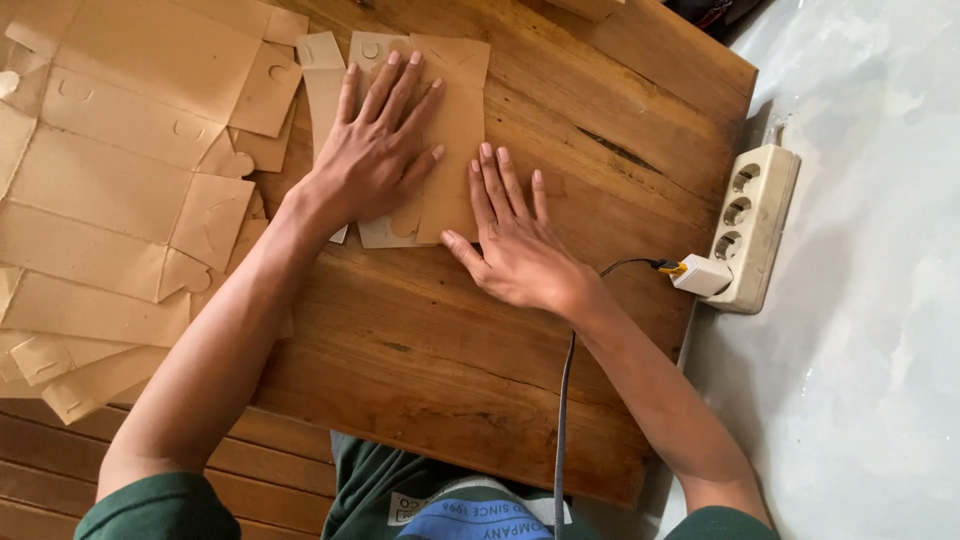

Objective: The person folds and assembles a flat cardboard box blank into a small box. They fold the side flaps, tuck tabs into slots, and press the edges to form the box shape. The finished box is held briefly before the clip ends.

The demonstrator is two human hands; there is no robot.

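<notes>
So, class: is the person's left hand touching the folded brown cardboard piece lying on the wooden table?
Touching. The head view shows the left hand pressed flat, fingers spread, on the folded brown cardboard piece, with no gap visible.
</notes>
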